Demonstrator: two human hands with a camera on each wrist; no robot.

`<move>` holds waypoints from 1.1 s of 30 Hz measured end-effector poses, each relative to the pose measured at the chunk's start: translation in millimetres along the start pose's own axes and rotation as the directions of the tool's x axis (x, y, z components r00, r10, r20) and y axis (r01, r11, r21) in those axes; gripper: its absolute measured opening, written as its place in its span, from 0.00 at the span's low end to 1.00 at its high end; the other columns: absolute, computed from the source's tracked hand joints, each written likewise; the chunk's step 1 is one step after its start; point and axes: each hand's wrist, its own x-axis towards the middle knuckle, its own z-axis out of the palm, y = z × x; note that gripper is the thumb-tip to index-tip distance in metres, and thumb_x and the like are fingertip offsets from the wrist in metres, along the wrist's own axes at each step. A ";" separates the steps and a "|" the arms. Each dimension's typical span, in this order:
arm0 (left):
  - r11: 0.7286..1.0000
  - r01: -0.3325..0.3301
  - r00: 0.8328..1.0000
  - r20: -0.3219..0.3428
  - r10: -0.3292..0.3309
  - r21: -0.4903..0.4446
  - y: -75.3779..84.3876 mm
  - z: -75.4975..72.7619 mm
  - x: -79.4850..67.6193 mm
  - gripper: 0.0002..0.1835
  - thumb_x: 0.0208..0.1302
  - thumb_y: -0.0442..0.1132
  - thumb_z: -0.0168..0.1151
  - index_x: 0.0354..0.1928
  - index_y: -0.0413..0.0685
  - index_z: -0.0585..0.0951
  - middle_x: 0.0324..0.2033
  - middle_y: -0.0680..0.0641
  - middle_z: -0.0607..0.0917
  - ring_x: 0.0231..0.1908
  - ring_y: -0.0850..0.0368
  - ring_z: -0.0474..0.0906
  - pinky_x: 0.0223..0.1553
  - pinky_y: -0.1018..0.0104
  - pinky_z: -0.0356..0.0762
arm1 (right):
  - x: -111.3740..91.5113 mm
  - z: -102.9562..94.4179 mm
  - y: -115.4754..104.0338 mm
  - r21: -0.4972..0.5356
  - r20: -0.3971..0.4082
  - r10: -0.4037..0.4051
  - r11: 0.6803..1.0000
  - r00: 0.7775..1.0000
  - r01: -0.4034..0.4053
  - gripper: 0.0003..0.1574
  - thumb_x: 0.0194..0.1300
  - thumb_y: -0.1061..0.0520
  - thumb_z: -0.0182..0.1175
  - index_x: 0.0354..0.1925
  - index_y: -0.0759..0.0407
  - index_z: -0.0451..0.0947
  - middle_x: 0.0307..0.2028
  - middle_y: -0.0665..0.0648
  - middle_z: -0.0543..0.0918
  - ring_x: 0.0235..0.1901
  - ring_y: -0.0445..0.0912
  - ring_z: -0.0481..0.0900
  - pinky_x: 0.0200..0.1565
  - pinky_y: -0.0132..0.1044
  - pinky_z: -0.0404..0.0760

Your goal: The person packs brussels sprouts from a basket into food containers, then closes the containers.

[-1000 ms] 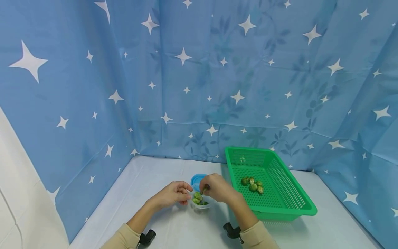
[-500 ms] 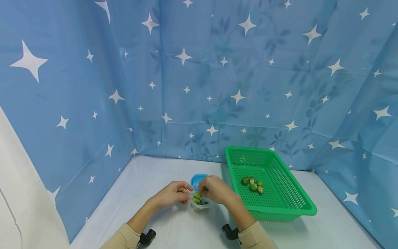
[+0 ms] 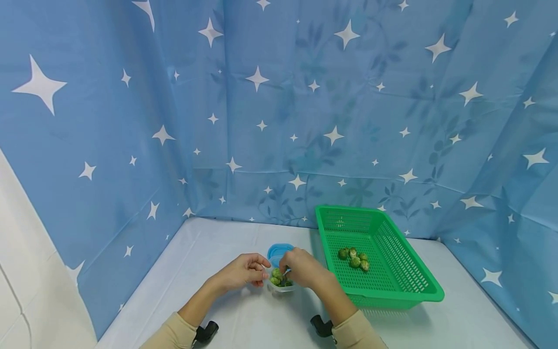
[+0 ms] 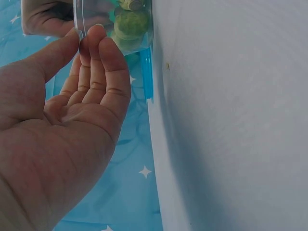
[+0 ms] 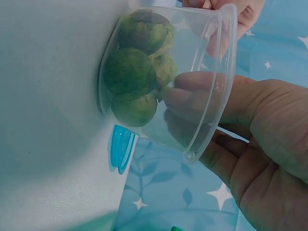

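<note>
A small clear plastic container (image 3: 281,288) stands on the white table with several green Brussels sprouts (image 5: 130,72) in its bottom. My left hand (image 3: 244,271) is at its left side; in the left wrist view, thumb and fingertips pinch the container's rim. From the right, my right hand (image 3: 302,269) reaches down over the rim. Its fingers (image 5: 190,98) are inside the container, close beside the sprouts. Whether they grip a sprout or only touch one is hard to make out. Behind the container lies a blue lid (image 3: 277,253).
A green perforated basket (image 3: 405,264) stands to the right, with several more Brussels sprouts (image 3: 355,261) grouped on its floor. A blue curtain (image 3: 279,121) with white stars hangs behind and at both sides of the white table (image 3: 218,237).
My right hand has gone from above the container, where a sprout showed at its fingertips, down into it. My left hand has stayed in place.
</note>
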 end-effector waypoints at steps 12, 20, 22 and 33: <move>1.000 0.004 1.000 0.001 -0.004 -0.016 0.0 0.2 0.2 0.17 0.76 0.34 0.61 0.61 0.31 0.76 0.42 0.28 0.85 0.38 0.42 0.86 0.44 0.52 0.87 | -0.8 4.7 0.5 0.058 0.027 -0.014 0.998 1.000 0.012 0.15 0.59 0.72 0.70 0.29 0.53 0.92 0.29 0.46 0.90 0.29 0.33 0.79 0.32 0.26 0.80; 1.000 0.003 1.000 0.002 -0.003 -0.010 0.8 0.3 -0.2 0.17 0.76 0.34 0.60 0.61 0.31 0.76 0.42 0.28 0.85 0.37 0.45 0.86 0.44 0.52 0.87 | 0.2 4.0 4.7 0.097 0.029 -0.025 0.995 0.999 0.022 0.12 0.63 0.69 0.71 0.29 0.54 0.92 0.30 0.47 0.91 0.31 0.34 0.82 0.34 0.26 0.81; 1.000 0.003 1.000 0.001 -0.003 -0.007 0.8 0.3 -0.2 0.17 0.76 0.34 0.60 0.61 0.31 0.76 0.42 0.28 0.85 0.37 0.45 0.86 0.44 0.52 0.87 | 0.2 4.0 4.4 0.094 0.031 -0.019 0.995 0.999 0.017 0.11 0.63 0.69 0.71 0.30 0.54 0.92 0.30 0.47 0.91 0.32 0.34 0.82 0.34 0.26 0.81; 1.000 0.006 1.000 0.000 -0.006 -0.018 -1.6 -0.4 1.8 0.19 0.75 0.36 0.63 0.61 0.31 0.76 0.41 0.33 0.87 0.36 0.54 0.85 0.44 0.54 0.87 | -1.5 2.5 4.1 0.088 0.014 -0.020 0.996 1.000 0.019 0.12 0.62 0.69 0.71 0.29 0.54 0.93 0.29 0.47 0.91 0.30 0.34 0.82 0.33 0.26 0.80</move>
